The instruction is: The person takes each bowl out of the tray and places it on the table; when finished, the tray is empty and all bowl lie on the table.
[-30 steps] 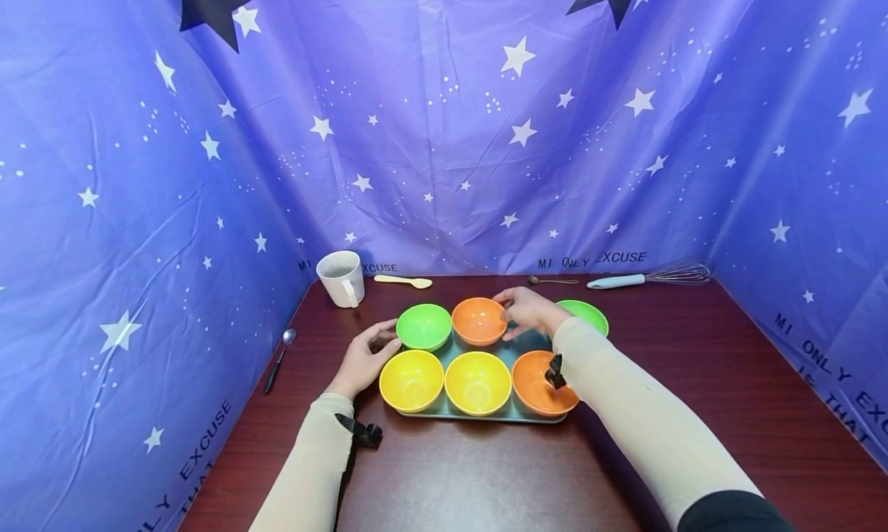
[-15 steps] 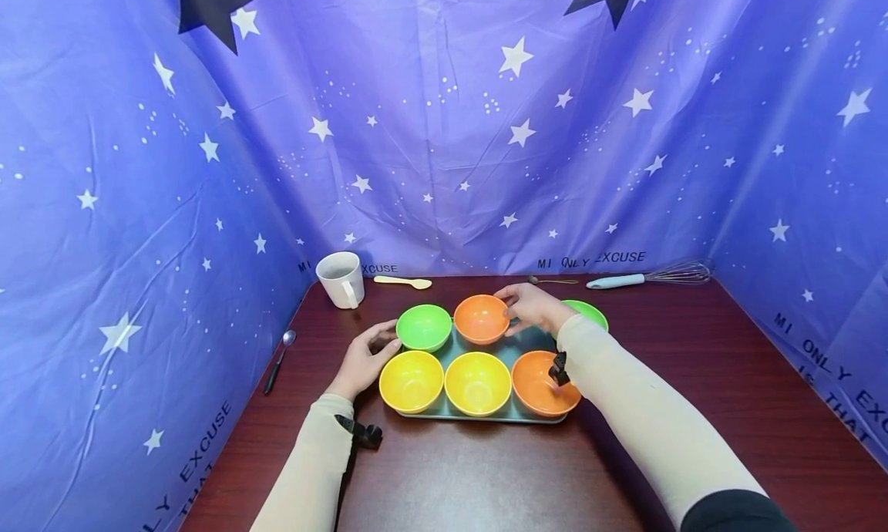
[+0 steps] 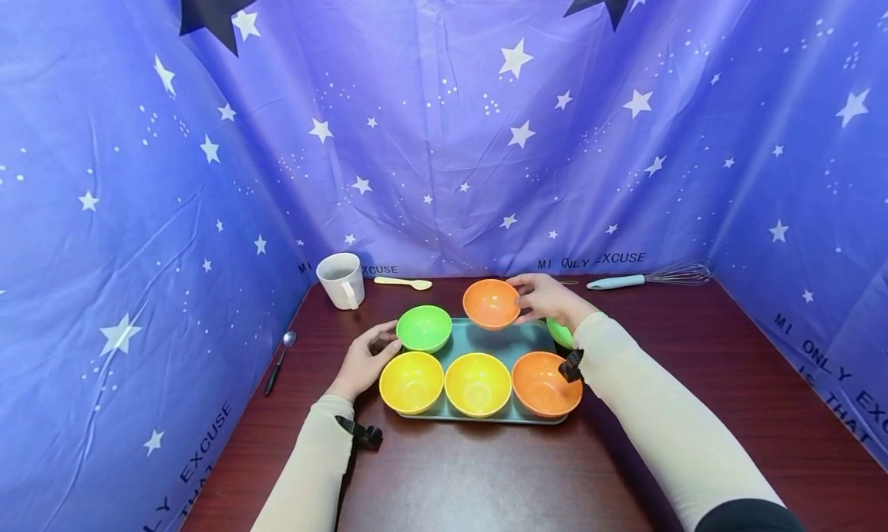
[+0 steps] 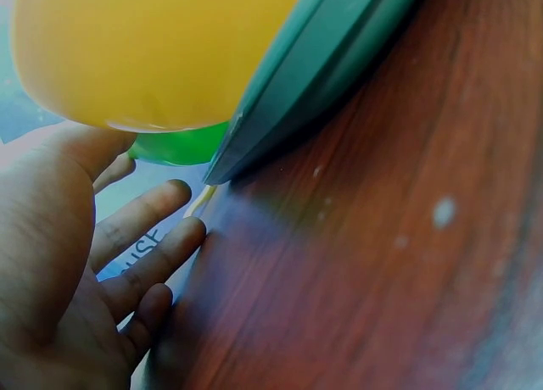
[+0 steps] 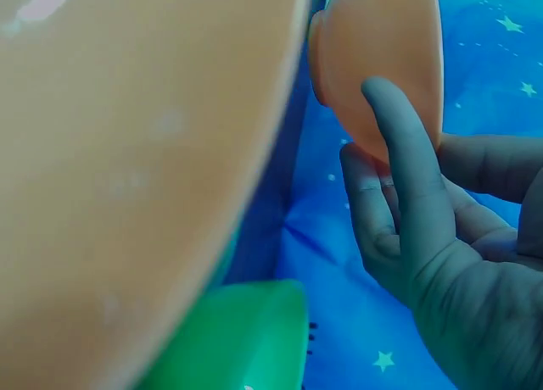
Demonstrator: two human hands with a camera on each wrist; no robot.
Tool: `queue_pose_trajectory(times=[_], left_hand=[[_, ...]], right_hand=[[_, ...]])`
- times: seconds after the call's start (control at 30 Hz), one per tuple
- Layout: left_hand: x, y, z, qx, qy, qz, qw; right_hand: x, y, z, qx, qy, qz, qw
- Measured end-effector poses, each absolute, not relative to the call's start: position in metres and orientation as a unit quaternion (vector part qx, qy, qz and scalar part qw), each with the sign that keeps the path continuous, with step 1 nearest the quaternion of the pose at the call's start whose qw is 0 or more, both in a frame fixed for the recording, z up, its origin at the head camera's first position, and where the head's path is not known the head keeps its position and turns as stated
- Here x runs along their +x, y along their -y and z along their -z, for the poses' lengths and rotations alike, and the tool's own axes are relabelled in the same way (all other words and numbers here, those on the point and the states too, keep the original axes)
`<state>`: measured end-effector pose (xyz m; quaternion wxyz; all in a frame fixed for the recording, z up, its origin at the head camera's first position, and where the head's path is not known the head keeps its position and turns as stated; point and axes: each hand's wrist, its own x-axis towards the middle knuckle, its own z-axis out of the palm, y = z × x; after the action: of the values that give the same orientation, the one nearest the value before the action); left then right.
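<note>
My right hand [image 3: 551, 299] grips an orange bowl [image 3: 491, 304] by its right side, holding it above the back of a grey-green tray [image 3: 509, 345]. In the right wrist view, thumb and fingers pinch that bowl [image 5: 386, 59] around its rim and wall. Fingers spread and relaxed, my left hand [image 3: 361, 362] stays at the tray's left end, beside a green bowl [image 3: 424, 329] and a yellow bowl [image 3: 412, 382]. Another yellow bowl [image 3: 478, 385] and an orange bowl [image 3: 544, 385] complete the front row. My right forearm partly hides a second green bowl [image 3: 558, 333].
Toward the back stand a white mug [image 3: 341, 280], a cream spoon [image 3: 402, 283] and a whisk [image 3: 648, 276] with a pale blue handle. A black-handled spoon [image 3: 279, 362] lies near the left table edge. Starry purple cloth [image 3: 444, 170] encloses the table.
My right hand has lifted the orange bowl from the back row, moving it up and slightly right, and bared the tray beneath. The left hand has stayed in place.
</note>
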<state>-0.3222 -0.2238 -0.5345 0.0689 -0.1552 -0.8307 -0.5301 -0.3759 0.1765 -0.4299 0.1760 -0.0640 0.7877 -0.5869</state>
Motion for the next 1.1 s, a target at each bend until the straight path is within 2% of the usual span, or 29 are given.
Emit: queue_pose_trajectory(times=[0.57,0.9,1.1], left_hand=[[-0.321,0.22,0.535,-0.151,0.833,0.527,0.08],[-0.3,0.213,0.506,-0.165,0.829,0.529,0.073],[-0.299,0.213,0.505,-0.17,0.829,0.526,0.084]], right_hand=[[-0.358,-0.203,0.408,-0.086,-0.772,0.62,0.107],[-0.336,-0.224,0.401,-0.089,-0.758,0.643,0.064],[-0.322,-0.239,0.397,-0.087,-0.748,0.657,0.038]])
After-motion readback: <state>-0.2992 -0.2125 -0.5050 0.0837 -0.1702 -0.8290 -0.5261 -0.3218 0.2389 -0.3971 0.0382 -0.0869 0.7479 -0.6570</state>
